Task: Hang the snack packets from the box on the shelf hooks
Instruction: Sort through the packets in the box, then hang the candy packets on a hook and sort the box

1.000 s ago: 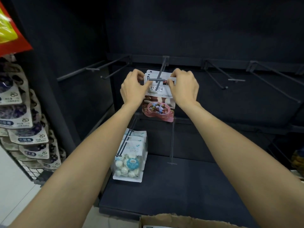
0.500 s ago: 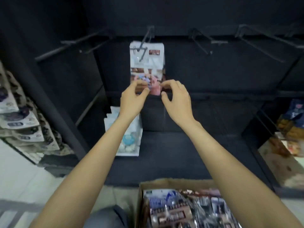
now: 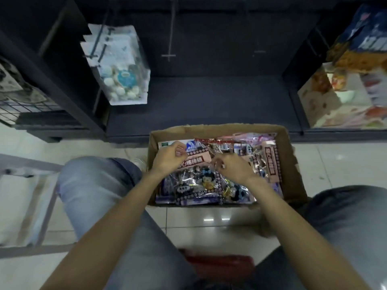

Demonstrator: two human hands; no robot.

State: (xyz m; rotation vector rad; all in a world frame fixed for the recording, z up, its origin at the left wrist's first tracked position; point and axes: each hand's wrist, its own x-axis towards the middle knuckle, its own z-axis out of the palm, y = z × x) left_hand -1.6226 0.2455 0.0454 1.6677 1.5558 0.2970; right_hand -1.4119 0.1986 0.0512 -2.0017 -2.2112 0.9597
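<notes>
An open cardboard box (image 3: 217,127) stands on the floor between my knees, filled with several snack packets (image 3: 201,185). A pink packet (image 3: 196,159) lies on top of the pile. My left hand (image 3: 169,159) pinches its left end with curled fingers. Curled over the packet's right end, my right hand (image 3: 231,168) grips it there. An empty shelf hook (image 3: 170,38) juts out above the dark shelf base (image 3: 209,101). White packets (image 3: 120,65) hang on the hook to its left. The pink packet hung earlier is out of view.
Large snack bags (image 3: 356,59) fill the shelf bay on the right. A wire rack with packets (image 3: 21,95) stands at the far left. My knees in jeans (image 3: 92,185) flank the box. A red object (image 3: 217,264) lies on the tiled floor under me.
Both hands let go of the pink packet hung on the hook and dropped down into the box. My view tilted from the hooks to the floor.
</notes>
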